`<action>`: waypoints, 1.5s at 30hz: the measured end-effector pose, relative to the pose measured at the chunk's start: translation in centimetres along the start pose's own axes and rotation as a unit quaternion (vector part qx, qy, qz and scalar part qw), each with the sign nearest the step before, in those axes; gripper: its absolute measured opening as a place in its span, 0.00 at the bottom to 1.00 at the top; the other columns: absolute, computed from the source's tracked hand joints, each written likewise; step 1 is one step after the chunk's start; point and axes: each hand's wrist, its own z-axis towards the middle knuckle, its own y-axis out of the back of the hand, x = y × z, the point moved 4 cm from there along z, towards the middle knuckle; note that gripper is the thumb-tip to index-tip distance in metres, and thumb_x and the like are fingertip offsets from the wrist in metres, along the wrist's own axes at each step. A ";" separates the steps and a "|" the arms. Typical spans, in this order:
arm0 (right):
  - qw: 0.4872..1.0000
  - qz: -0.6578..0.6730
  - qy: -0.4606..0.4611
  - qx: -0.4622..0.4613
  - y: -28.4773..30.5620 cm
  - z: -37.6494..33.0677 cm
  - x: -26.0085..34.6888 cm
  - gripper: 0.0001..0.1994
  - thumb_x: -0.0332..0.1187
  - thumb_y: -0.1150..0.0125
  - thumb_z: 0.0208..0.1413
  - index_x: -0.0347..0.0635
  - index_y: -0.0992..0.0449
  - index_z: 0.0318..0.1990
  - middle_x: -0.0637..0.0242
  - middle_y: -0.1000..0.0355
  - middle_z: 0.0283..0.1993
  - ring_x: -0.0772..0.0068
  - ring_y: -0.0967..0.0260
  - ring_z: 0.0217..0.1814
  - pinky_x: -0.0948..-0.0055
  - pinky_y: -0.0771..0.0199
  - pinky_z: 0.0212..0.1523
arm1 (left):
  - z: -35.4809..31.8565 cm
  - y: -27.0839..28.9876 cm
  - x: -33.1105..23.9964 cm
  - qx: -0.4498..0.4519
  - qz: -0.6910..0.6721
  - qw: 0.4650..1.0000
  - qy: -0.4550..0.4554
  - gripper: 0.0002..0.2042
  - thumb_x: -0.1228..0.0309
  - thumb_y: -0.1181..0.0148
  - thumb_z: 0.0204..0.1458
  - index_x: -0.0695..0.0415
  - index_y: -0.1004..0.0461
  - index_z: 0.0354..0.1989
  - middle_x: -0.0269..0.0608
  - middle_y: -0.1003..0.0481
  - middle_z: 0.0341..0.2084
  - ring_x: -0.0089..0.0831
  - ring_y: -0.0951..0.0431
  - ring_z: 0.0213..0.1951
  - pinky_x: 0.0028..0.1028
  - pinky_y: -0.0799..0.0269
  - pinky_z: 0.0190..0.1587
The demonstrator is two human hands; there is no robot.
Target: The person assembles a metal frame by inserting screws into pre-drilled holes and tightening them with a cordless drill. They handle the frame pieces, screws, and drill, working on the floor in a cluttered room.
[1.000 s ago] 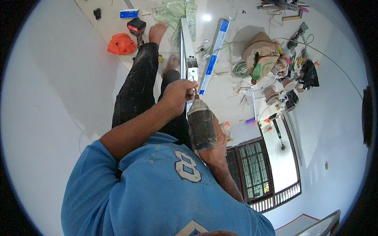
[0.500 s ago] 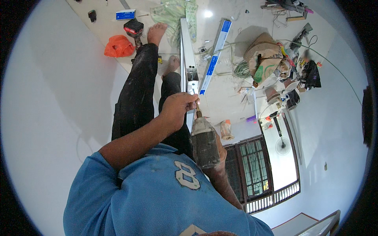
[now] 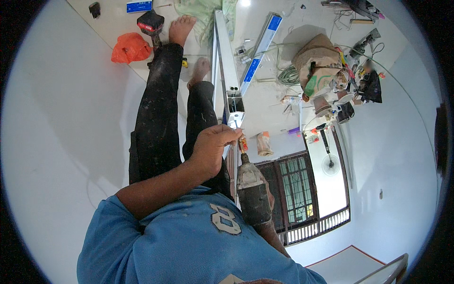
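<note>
My right hand [image 3: 271, 199], mostly hidden behind the tool, grips a worn power drill [image 3: 254, 196] with a dusty grey front and a dark body. Its bit points away from me, toward my left fingertips. My left hand [image 3: 213, 142] is closed in a pinch just beyond the bit; a thin, small piece seems to stick out past the fingers, too small to name. Right past that pinch lies the open end of a long white metal channel [image 3: 229, 57], which runs away from me beside my right leg.
A blue-and-white wrapped strip [image 3: 255, 61] lies right of the channel. To the left are an orange plastic bag [image 3: 132, 48] and another cordless tool [image 3: 150, 23]. Farther right stand a brown sack [image 3: 321, 61], coiled green hose [image 3: 289, 75] and a fan [image 3: 330, 164]. A green cloth [image 3: 196, 14] lies at the far end.
The drill has drawn back toward me and slightly right, widening the space between it and my left fingers. The view has shifted, and more of the channel's open end shows. My left hand keeps its pinch.
</note>
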 end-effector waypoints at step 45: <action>0.997 -0.052 0.046 0.018 -1.6 3.1 4.7 0.40 0.34 0.23 0.60 0.41 0.35 0.78 0.54 0.24 0.71 0.59 0.21 0.70 0.67 0.19 0.66 | 11.9 -1.8 -6.2 0.019 -0.088 0.996 0.024 0.44 0.26 0.36 0.56 0.60 0.25 0.58 0.53 0.19 0.35 0.46 0.15 0.33 0.47 0.16 0.39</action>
